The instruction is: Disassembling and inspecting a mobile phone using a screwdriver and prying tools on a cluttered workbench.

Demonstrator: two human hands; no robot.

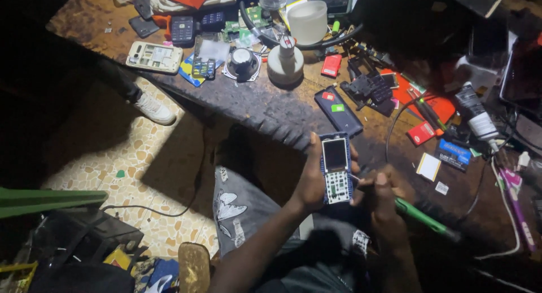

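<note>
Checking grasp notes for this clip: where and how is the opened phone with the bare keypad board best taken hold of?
Probably by its long side edges, from behind, as the left hand does now: the opened phone is a slim upright slab with its screen and bare keypad board facing up. An edge grip from the back leaves that face free for the green-handled tool in the right hand.

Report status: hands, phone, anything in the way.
Left hand grips opened phone. Right hand holds green tool at its edge. Nothing between them.
</note>
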